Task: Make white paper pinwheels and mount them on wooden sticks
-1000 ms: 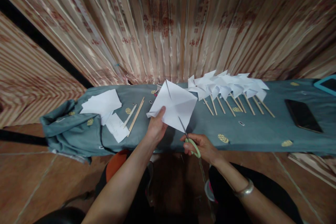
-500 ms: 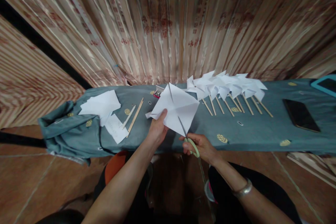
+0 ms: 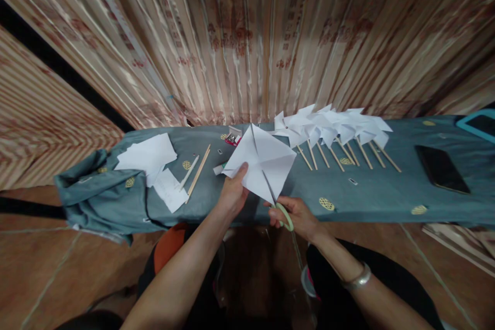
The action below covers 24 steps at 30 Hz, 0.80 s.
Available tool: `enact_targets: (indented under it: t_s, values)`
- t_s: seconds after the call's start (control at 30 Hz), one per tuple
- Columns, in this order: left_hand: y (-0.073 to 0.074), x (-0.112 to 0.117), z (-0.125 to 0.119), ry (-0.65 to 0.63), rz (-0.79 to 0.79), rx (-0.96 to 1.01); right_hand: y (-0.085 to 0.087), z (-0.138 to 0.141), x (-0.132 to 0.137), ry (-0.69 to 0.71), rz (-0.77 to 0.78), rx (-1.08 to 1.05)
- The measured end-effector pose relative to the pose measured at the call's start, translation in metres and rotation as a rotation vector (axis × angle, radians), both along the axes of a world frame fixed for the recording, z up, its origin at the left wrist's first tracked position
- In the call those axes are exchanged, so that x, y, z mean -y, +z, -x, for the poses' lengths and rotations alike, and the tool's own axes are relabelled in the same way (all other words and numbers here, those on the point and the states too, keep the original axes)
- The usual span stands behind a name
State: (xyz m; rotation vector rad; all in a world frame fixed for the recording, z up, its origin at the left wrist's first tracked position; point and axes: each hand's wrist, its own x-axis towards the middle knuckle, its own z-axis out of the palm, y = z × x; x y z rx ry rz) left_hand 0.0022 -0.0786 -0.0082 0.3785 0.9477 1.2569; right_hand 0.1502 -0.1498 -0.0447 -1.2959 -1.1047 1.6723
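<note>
My left hand [image 3: 234, 191] pinches a square sheet of white paper [image 3: 273, 157] by its left side, thumb on top. The paper is held corner-up above the table, with a slit running in from its top corner and another from its bottom corner. In my right hand [image 3: 296, 215] is a pair of scissors [image 3: 285, 216] with pale green handles. Their blades lie at the bottom slit, between the paper's edges. How far apart the blades stand is hard to make out.
Several white paper pinwheels [image 3: 328, 124] on sticks lie in a row at the back right. A dark phone [image 3: 442, 169] rests further right. On the left are paper sheets [image 3: 149, 153], a white pencil [image 3: 190, 171] and sticks [image 3: 198, 172]. A small red box [image 3: 232, 138] sits behind the paper.
The paper has shifted slightly right and down relative to the table. Both hands keep their grips, and the scissors stay at the bottom slit.
</note>
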Motion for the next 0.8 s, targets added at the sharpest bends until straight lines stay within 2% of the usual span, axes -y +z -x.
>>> enact_targets:
  t_s: [0.8]
  values:
    - [-0.0011, 0.0022, -0.004, 0.022, 0.019, 0.011, 0.0013, 0.0035, -0.001, -0.055, -0.026, 0.011]
